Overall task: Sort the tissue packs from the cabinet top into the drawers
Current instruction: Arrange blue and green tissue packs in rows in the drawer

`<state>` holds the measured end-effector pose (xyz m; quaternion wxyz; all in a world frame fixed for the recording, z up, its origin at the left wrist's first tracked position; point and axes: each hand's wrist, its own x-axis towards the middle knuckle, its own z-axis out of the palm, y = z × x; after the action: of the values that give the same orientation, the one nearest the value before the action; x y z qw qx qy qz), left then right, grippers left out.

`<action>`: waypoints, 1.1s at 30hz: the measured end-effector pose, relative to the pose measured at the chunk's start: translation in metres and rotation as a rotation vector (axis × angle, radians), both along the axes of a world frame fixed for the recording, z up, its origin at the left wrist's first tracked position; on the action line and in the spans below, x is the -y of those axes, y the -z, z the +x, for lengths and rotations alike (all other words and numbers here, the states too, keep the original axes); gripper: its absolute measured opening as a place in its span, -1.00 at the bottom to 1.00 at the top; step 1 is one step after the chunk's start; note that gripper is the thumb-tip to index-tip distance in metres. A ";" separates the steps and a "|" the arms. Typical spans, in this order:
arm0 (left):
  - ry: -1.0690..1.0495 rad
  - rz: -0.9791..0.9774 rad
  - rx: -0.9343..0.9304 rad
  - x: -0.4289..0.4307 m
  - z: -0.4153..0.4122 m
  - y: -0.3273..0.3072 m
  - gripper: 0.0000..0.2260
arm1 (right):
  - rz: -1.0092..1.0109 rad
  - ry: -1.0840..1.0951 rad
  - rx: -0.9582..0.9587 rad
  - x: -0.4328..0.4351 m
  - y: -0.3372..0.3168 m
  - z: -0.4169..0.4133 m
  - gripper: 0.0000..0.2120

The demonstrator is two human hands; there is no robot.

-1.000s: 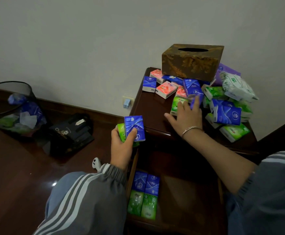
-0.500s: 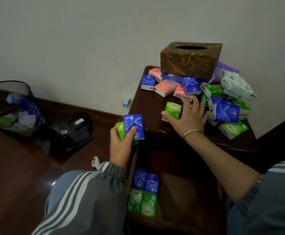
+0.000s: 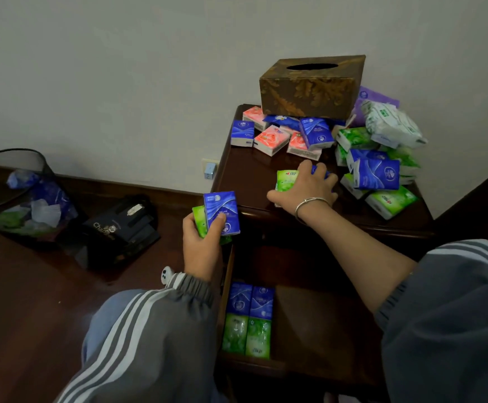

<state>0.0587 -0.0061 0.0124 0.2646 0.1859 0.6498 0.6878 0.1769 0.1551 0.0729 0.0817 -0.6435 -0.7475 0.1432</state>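
Note:
Blue, green and pink tissue packs [image 3: 318, 135] lie piled on the dark wooden cabinet top [image 3: 245, 175]. My right hand [image 3: 309, 187] curls over a green pack [image 3: 286, 177] near the top's front edge, and a blue pack shows under its fingers. Left of the cabinet, my left hand [image 3: 202, 245] grips a blue pack [image 3: 221, 212] upright with a green pack [image 3: 199, 221] behind it. Below, the open drawer [image 3: 318, 324] holds two blue packs [image 3: 250, 299] and two green packs [image 3: 247, 334] at its left side.
A brown tissue box [image 3: 309, 88] stands at the back of the cabinet top on the packs. A mesh waste bin [image 3: 19, 193] with rubbish and a black box [image 3: 120, 228] sit on the dark floor at the left. A wall socket [image 3: 210, 170] is beside the cabinet.
My right hand has pulled a green pack out of the pile toward the front edge and closed over it. My left hand has stayed in place with its two packs.

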 end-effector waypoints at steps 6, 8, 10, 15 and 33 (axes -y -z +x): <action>-0.004 -0.021 0.009 0.009 0.004 0.001 -0.68 | 0.225 -0.176 -0.301 0.014 0.007 0.034 -0.28; 0.002 -0.035 0.021 0.013 0.005 0.001 -0.69 | 0.251 -0.213 -0.480 0.023 0.005 0.048 -0.32; 0.013 -0.049 0.054 0.017 0.007 0.003 -0.72 | 0.176 -0.184 -0.726 0.039 0.000 0.064 -0.37; 0.057 -0.118 0.165 0.029 0.015 0.018 -0.73 | -0.192 -0.226 -0.930 0.097 0.020 0.121 -0.48; 0.131 -0.471 -0.039 0.029 0.048 0.060 -0.68 | -0.635 -0.215 -0.065 0.138 0.210 0.134 0.03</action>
<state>0.1069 -0.0348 -0.0473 0.3319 0.1742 0.7838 0.4951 0.3114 0.0176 -0.1375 -0.1147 -0.5492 -0.7262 0.3973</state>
